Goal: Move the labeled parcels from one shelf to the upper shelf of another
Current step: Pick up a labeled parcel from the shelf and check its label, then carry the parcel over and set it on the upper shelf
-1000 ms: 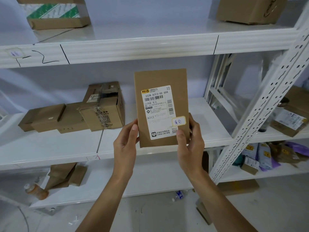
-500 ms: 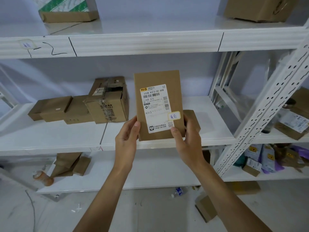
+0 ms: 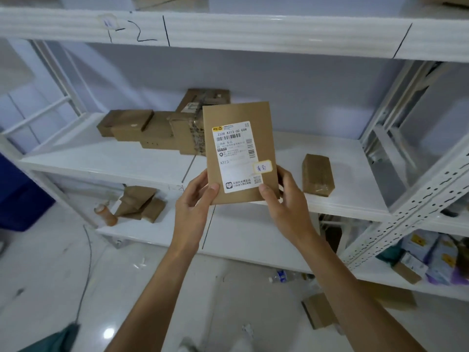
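Observation:
A flat brown parcel (image 3: 238, 115) with a white shipping label and a small yellow-edged sticker stands upright in front of the middle shelf (image 3: 114, 161). My left hand (image 3: 195, 199) grips its lower left corner and my right hand (image 3: 286, 199) grips its lower right corner. A small brown taped box (image 3: 317, 175) lies on the middle shelf just right of my right hand. Several brown boxes (image 3: 142, 128) sit in a row on the same shelf to the left, partly hidden behind the parcel. The upper shelf's front edge (image 3: 253, 31) carries handwritten marks.
A slanted perforated post (image 3: 416, 212) of the neighbouring rack crosses on the right, with packets (image 3: 431, 260) on its low shelf. Folded cardboard (image 3: 139, 201) and an orange bottle (image 3: 105, 214) lie on the bottom shelf. A plastic bottle (image 3: 281, 275) and cardboard (image 3: 319, 311) lie on the floor.
The view has swung right and down, so the shelves sit further right and lower. The small taped box behind my right hand has come into plain sight. Both hands keep hold of the parcel.

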The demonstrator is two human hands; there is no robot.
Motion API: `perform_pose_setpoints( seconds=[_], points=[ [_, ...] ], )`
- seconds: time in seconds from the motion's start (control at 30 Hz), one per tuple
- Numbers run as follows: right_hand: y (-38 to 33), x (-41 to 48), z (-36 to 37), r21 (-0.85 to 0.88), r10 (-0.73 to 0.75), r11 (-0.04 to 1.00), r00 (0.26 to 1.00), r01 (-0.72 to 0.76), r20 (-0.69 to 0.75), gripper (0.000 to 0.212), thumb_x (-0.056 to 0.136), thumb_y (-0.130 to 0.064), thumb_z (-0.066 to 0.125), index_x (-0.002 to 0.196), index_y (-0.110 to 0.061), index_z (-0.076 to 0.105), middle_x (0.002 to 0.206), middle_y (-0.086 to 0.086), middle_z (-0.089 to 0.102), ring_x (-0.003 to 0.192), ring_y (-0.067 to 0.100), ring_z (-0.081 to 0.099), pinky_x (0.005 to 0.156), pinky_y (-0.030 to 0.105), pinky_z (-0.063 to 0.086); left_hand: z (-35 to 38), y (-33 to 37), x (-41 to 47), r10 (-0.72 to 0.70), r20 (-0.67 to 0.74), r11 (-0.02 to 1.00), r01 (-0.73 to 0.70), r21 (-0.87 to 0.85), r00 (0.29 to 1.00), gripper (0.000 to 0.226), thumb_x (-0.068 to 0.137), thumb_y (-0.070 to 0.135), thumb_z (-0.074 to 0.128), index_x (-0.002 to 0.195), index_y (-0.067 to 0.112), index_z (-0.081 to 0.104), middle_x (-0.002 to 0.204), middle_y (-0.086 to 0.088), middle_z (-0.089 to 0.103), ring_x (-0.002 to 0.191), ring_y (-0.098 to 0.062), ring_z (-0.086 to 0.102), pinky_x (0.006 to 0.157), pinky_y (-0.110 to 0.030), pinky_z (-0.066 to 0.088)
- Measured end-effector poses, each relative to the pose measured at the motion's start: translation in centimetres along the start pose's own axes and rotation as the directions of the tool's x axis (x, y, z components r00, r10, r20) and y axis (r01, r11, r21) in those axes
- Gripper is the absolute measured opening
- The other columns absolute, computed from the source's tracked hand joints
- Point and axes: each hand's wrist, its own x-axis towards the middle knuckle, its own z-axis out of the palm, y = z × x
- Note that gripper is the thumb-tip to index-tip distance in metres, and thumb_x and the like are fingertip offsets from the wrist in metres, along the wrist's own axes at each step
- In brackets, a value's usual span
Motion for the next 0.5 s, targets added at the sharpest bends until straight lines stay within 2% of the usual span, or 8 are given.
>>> perform_pose_setpoints(
  seconds=[0.1,0.17,0.33,0.5],
  points=[
    [-1.2,-0.4,1.6,0.022,-0.011,1.0,1.0,0.011,0.02,0.059,0.092,-0.046,0.059,0.146,-0.026,0.046,0.137,-0.016,0.062,0.12,-0.004,0.06,0.093,0.015,0.053,-1.9,1.2,0.0,0.015,-0.016,1.0,-0.014,0.021,1.0,0.039,0.099,0.023,0.065,0.138,0.024,0.065,0.13,0.008,0.074,0.123,-0.01,0.067,0.11,-0.043,0.051],
    [-2.2,-0.8,2.8,0.044,-0.022,0.999,0.999,0.021,0.029,0.06,0.091,-0.048,0.059,0.146,-0.025,0.047,0.137,-0.016,0.062,0.119,-0.007,0.06,0.091,0.011,0.051,-3.5,2.1,-0.2,0.033,-0.011,0.999,-0.033,0.027,0.999,0.04,0.098,0.025,0.066,0.138,0.024,0.066,0.131,0.009,0.073,0.125,-0.01,0.066,0.111,-0.042,0.05],
    [-5.3,-2.0,6.5,0.068,-0.05,0.997,0.998,0.049,0.026,0.07,0.085,-0.059,0.057,0.146,-0.025,0.048,0.137,-0.017,0.063,0.123,0.001,0.061,0.097,0.022,0.053,-8.1,4.0,-0.7,0.039,-0.035,0.999,-0.039,0.001,0.999,0.036,0.098,0.023,0.065,0.134,0.027,0.068,0.125,0.011,0.076,0.12,-0.009,0.068,0.109,-0.038,0.051],
    [-9.1,-3.6,12.1,0.084,-0.036,0.996,0.999,0.036,-0.006,0.068,0.085,-0.059,0.058,0.144,-0.027,0.049,0.135,-0.016,0.065,0.122,0.004,0.063,0.101,0.033,0.056,-14.2,6.2,-0.7,0.054,-0.018,0.999,-0.054,-0.008,0.998,0.037,0.098,0.027,0.065,0.135,0.029,0.067,0.124,0.011,0.076,0.12,-0.009,0.068,0.11,-0.039,0.05]
  ],
)
